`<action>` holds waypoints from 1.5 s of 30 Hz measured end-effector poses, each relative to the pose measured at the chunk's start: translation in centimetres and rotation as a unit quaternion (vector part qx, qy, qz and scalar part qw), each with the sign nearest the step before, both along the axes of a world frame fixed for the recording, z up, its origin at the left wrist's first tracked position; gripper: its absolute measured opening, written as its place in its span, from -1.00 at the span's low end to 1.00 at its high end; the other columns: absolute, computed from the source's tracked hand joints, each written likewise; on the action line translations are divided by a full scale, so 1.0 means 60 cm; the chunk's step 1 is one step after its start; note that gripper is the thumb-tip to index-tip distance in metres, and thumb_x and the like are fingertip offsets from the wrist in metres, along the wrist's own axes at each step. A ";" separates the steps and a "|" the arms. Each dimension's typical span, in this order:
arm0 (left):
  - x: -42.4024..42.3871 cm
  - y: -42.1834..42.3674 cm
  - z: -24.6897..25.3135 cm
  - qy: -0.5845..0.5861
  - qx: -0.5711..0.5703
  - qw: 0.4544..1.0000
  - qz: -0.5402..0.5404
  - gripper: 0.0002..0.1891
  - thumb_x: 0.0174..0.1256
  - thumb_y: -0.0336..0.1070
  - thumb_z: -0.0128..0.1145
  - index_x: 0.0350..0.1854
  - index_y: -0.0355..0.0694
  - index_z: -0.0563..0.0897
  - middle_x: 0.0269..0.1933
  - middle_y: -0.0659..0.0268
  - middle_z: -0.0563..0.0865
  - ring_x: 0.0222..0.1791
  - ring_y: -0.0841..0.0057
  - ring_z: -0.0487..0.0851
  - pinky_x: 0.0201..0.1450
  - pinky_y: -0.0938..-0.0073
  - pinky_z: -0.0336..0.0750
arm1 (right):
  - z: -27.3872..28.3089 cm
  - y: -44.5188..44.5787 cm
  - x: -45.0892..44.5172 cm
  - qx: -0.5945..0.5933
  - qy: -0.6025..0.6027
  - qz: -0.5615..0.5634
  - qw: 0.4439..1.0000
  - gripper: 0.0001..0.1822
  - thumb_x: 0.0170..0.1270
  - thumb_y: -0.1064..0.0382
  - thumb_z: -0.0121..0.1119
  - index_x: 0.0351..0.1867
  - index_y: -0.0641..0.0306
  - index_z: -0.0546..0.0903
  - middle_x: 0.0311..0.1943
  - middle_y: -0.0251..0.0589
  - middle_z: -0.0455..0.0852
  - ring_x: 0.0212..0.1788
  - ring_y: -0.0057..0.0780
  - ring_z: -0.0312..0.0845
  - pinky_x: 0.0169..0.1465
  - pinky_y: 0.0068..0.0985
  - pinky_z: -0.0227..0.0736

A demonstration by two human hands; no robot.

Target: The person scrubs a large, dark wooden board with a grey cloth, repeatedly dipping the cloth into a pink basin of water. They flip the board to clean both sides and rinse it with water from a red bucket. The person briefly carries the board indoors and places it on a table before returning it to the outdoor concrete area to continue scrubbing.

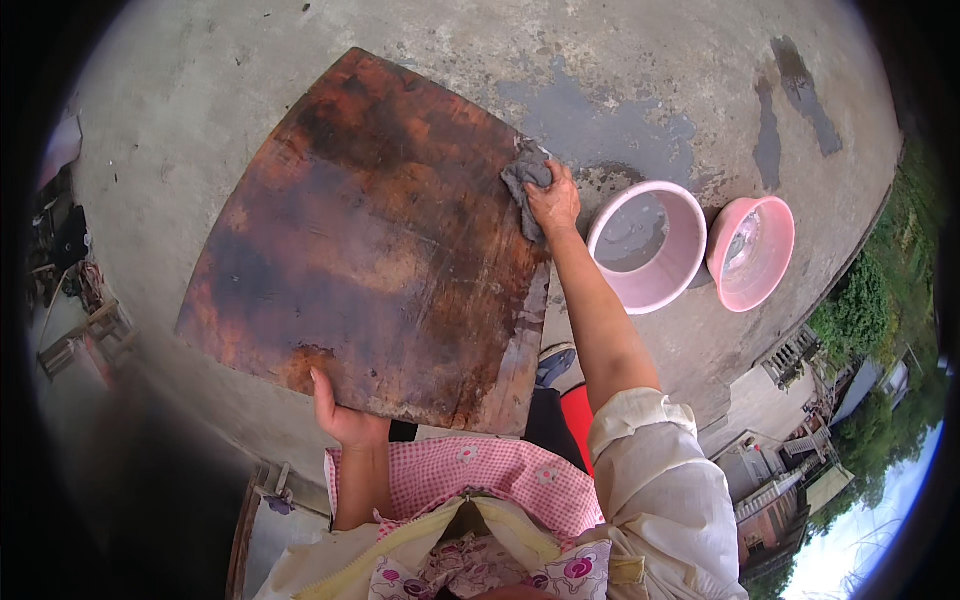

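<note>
A large, dark-stained wooden board point(360, 247) fills the space in front of me, wet along its right side. My left hand point(343, 420) grips the board's near edge, thumb on top and the fingers hidden beneath it. A crumpled grey cloth point(521, 187) is under my right hand point(555, 199), which presses it on the board's right edge. What holds the board up from below is hidden.
To the right on the concrete ground point(465, 37) stand a pale pink basin point(679, 259) with greyish water and a smaller pink basin point(772, 255). Wet patches point(607, 124) mark the ground. A red object point(579, 420) and a shoe point(555, 364) show beside the board.
</note>
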State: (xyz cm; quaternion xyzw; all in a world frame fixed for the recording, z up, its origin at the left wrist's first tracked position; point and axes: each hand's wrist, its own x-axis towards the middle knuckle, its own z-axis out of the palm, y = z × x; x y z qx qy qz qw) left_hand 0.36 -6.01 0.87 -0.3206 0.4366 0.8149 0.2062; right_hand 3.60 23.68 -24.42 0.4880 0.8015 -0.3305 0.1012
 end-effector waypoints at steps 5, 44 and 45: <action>-0.022 -0.024 -0.017 -0.031 -0.040 0.998 0.025 -0.51 0.46 0.03 -0.18 0.21 -0.25 0.42 0.13 0.20 0.55 0.11 0.25 0.52 0.16 0.19 0.41 | -0.009 0.004 -0.055 0.014 -0.083 -0.003 0.996 -0.45 -0.04 0.05 0.37 0.06 0.01 0.56 0.03 -0.14 0.56 0.13 -0.07 0.43 0.15 -0.24 0.42; 0.011 -0.043 -0.031 -0.034 -0.024 0.999 -0.006 -0.44 0.45 0.12 -0.20 0.27 -0.22 0.35 0.18 0.19 0.51 0.16 0.23 0.49 0.23 0.18 0.37 | -0.005 -0.011 0.038 -0.003 -0.119 0.044 0.992 -0.41 -0.01 0.03 0.35 0.09 0.15 0.54 0.03 0.05 0.56 0.06 0.01 0.52 0.11 -0.24 0.45; 0.019 -0.038 -0.021 -0.050 -0.069 0.996 0.007 -0.44 0.45 0.11 -0.20 0.28 -0.23 0.34 0.20 0.20 0.50 0.18 0.24 0.47 0.24 0.17 0.35 | 0.052 -0.051 0.049 -0.014 -0.084 0.046 0.995 -0.42 -0.04 0.07 0.36 0.06 0.18 0.54 0.00 0.06 0.56 0.04 0.01 0.51 0.08 -0.23 0.45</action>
